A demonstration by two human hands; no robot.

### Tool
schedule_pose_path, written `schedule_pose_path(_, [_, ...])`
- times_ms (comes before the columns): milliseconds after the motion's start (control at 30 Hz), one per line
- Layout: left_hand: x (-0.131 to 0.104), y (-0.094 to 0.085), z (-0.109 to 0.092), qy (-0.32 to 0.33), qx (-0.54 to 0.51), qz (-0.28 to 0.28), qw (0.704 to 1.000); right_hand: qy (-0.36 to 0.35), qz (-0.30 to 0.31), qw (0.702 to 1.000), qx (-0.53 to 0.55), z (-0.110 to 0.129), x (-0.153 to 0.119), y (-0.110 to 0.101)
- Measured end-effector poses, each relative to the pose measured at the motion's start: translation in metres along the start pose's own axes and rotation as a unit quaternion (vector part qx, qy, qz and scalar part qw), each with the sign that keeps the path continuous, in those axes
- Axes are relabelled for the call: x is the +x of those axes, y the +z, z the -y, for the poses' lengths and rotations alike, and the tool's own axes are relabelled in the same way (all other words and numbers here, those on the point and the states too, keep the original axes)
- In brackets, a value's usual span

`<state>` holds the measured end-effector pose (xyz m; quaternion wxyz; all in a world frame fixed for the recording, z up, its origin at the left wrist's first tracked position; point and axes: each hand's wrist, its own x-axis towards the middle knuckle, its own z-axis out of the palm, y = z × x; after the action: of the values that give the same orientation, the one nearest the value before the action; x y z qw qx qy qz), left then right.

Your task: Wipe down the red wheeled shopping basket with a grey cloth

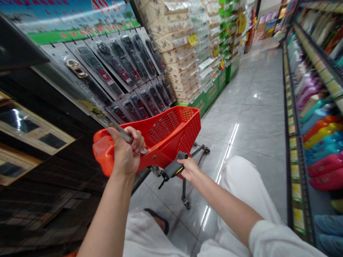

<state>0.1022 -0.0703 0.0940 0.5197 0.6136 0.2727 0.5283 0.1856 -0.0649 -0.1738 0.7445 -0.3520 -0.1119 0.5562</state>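
A red plastic shopping cart on a dark wheeled frame stands in front of me. The fingers of my left hand are wrapped round the grey bar at the cart's near end. Lower and to the right, my right hand is closed on a dark grey object with a black end and a yellow-green strip, held beside the cart's side. Part of that object is hidden by my fingers. The visible inside of the basket shows perforated walls.
Packaged belts hang on a rack at the left, with stacked packs beyond it. A shelf of coloured bottles lines the right. Grey tiled floor runs between them. My white-trousered knee is near the cart.
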Motion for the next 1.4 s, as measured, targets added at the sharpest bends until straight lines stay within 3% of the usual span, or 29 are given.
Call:
schedule_pose_path(100, [0.0,0.002,-0.001,-0.001,0.0,0.003,1.0,0.016,0.012,0.998,0.053,0.045,0.016,0.002])
schedule_pose_path(167, [-0.001,0.003,-0.001,-0.002,0.003,0.003,1.0,-0.058,-0.034,0.995,0.069,0.073,0.026,-0.004])
schedule_pose_path(233, [-0.002,0.005,-0.002,-0.004,0.006,0.004,1.0,-0.16,-0.124,0.979,0.016,0.093,0.033,-0.016])
schedule_pose_path(333, [-0.005,0.007,-0.004,-0.004,0.008,0.006,1.0,-0.278,-0.205,0.935,-0.076,0.101,0.041,-0.033])
schedule_pose_path(433, [-0.007,0.009,-0.005,-0.002,0.012,0.005,1.0,-0.337,-0.152,0.912,-0.179,0.088,0.054,-0.039])
schedule_pose_path(600, [-0.01,0.009,-0.006,-0.005,0.014,0.013,1.0,-0.294,-0.046,0.903,-0.31,0.05,0.07,-0.035])
schedule_pose_path(733, [-0.007,0.008,-0.005,-0.006,0.012,0.018,1.0,-0.304,0.008,0.887,-0.348,0.008,0.044,-0.042])
schedule_pose_path(900, [-0.004,0.006,-0.004,-0.001,0.009,0.01,1.0,-0.308,0.107,0.862,-0.389,-0.056,-0.007,-0.071])
schedule_pose_path(1000, [-0.003,0.003,-0.004,0.001,0.007,0.006,1.0,-0.27,0.071,0.884,-0.375,-0.071,-0.01,-0.089])
schedule_pose_path(1067, [-0.002,0.001,-0.003,-0.002,0.008,0.006,1.0,-0.24,-0.027,0.907,-0.345,-0.062,0.003,-0.094])
schedule_pose_path(1167, [-0.002,0.0,-0.003,-0.004,0.009,0.006,1.0,-0.231,-0.162,0.914,-0.292,-0.023,0.035,-0.085])
schedule_pose_path(1233, [-0.002,0.001,-0.004,-0.002,0.012,0.007,1.0,-0.273,-0.137,0.911,-0.278,0.01,0.058,-0.071])
schedule_pose_path(1300, [-0.004,0.002,-0.004,-0.001,0.015,0.008,1.0,-0.318,-0.061,0.896,-0.305,0.036,0.076,-0.056])
schedule_pose_path(1400, [-0.006,0.004,-0.005,-0.005,0.016,0.01,1.0,-0.332,-0.002,0.873,-0.356,0.049,0.083,-0.042])
